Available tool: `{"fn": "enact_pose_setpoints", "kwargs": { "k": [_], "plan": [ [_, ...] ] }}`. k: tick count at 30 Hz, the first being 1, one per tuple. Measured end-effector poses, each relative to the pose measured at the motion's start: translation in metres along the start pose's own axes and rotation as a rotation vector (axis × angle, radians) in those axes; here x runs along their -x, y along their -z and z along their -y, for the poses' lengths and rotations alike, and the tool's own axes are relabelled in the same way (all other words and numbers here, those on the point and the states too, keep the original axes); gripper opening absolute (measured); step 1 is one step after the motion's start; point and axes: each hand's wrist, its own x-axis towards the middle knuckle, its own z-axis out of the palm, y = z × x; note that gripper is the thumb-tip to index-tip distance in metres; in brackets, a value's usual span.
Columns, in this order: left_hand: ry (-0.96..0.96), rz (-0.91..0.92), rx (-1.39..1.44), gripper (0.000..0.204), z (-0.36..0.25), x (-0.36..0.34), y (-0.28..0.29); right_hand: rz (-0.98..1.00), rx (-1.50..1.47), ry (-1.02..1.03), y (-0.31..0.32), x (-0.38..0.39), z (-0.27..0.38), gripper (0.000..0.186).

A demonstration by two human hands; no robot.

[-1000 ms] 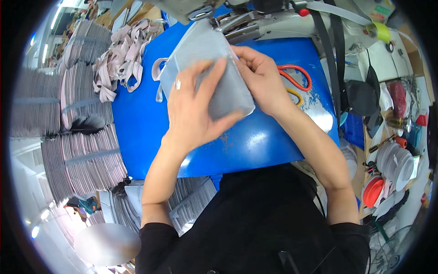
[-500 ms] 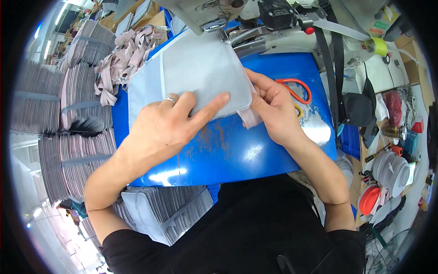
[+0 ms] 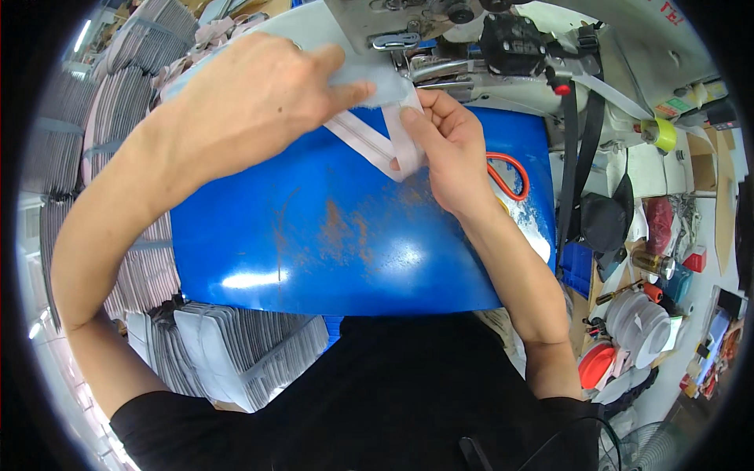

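A grey-white fabric panel point(image 3: 383, 83) lies at the presser foot of a sewing machine point(image 3: 452, 55), mostly hidden by my left hand point(image 3: 271, 90). That hand rests over the panel with its index finger stretched out and the other fingers partly bent. A pale pink fabric strip point(image 3: 357, 141) runs along the panel's near side and folds into a loop below its right corner. My right hand point(image 3: 455, 145) pinches the strip there between thumb and fingers. Just right of it, a red looped handle point(image 3: 522, 184) lies on the blue table point(image 3: 330, 251).
Tied stacks of grey and pinkish panels point(image 3: 153, 35) stand at the left. Another bundle point(image 3: 243, 345) sits below the table's near edge. Black straps point(image 3: 577, 149) hang at the right, beside a shelf with clear spools point(image 3: 636, 314) and a red round piece point(image 3: 597, 365).
The panel has moved away from me and leftward under the machine. My left hand has moved up with it. The pink strip now shows as a long folded band from my right hand.
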Motion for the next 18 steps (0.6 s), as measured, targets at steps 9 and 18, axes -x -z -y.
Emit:
{"fn": "enact_pose_setpoints", "kwargs": {
  "k": [9, 18],
  "plan": [
    [0.072, 0.057, -0.085, 0.051, -0.024, -0.004, 0.0, -0.019, -0.002, 0.035, -0.002, -0.002, -0.005, 0.021],
    [0.26, 0.039, 0.084, 0.044, -0.067, -0.023, 0.004, -0.024, 0.038, 0.072, -0.003, -0.001, -0.006, 0.02]
  ]
}}
